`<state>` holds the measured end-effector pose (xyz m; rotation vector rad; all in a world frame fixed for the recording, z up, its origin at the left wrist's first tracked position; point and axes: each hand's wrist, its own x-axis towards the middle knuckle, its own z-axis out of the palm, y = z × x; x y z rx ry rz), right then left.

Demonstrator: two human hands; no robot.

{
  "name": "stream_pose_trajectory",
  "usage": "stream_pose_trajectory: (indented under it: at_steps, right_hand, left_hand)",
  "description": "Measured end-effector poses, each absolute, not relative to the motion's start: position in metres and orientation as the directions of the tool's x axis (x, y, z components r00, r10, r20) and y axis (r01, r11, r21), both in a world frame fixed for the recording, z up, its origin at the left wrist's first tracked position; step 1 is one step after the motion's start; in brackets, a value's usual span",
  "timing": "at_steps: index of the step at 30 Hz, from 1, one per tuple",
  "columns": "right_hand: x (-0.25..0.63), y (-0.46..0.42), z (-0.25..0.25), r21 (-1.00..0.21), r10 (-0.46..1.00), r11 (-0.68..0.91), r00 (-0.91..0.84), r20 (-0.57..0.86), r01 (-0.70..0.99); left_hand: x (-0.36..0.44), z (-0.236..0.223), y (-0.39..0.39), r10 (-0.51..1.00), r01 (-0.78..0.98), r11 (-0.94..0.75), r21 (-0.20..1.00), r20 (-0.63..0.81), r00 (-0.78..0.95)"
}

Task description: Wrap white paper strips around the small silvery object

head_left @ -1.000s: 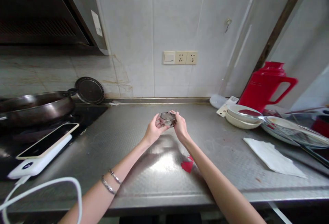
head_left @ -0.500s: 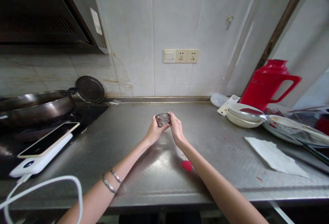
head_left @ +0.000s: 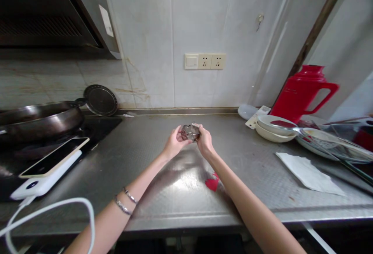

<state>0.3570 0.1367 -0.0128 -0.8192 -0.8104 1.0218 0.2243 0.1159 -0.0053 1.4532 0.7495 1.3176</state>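
Over the middle of the steel counter, both my hands close round a small smoky glass bowl with a faceted, see-through wall. My left hand grips its left side, the thumb along the near side. On the right side, the fingers of my right hand press against its rim. The bowl is tilted and partly covered by the fingers. Whether it touches the counter I cannot tell. A small red patch shows on the counter beside my right forearm.
To the left, a pan is on the black stove, near a phone on a white power bank with a looping cable. At right are stacked bowls, a red thermos, a plate and a paper napkin.
The glass bowl has tilted and turned between my hands and shifted slightly to the right. My right hand has moved a little to the right, its fingers more bent round the rim.
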Motion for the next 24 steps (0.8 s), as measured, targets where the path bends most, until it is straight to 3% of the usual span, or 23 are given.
stream_pose_trajectory:
  at_steps: [4, 8, 13, 16, 19, 24]
  right_hand:
    - [0.354, 0.132, -0.01, -0.874, 0.961, 0.24, 0.229, 0.153, -0.423]
    - [0.354, 0.129, -0.011, -0.887, 0.945, 0.27, 0.28, 0.169, -0.374]
    - [0.345, 0.124, -0.018, -0.907, 0.918, 0.343, 0.293, 0.268, -0.246]
    - [0.336, 0.118, -0.021, -0.905, 0.919, 0.349, 0.279, 0.279, -0.243]
    - [0.334, 0.114, -0.019, -0.899, 0.915, 0.355, 0.295, 0.277, -0.255]
    - [0.347, 0.122, -0.016, -0.9, 0.913, 0.341, 0.325, 0.247, -0.272]
  left_hand:
    - [0.224, -0.002, 0.115, 0.877, -0.188, -0.27, 0.944, 0.322, 0.357]
    - [0.229, -0.005, 0.112, 0.883, -0.221, -0.258, 0.94, 0.322, 0.342]
    - [0.226, -0.014, 0.12, 0.914, -0.158, -0.339, 0.927, 0.364, 0.177]
    - [0.222, -0.02, 0.126, 0.933, -0.053, -0.357, 0.932, 0.359, 0.018]
    - [0.223, -0.022, 0.126, 0.943, 0.015, -0.332, 0.943, 0.332, -0.032]
    - [0.227, -0.014, 0.109, 0.917, -0.179, -0.238, 0.955, 0.282, 0.282]
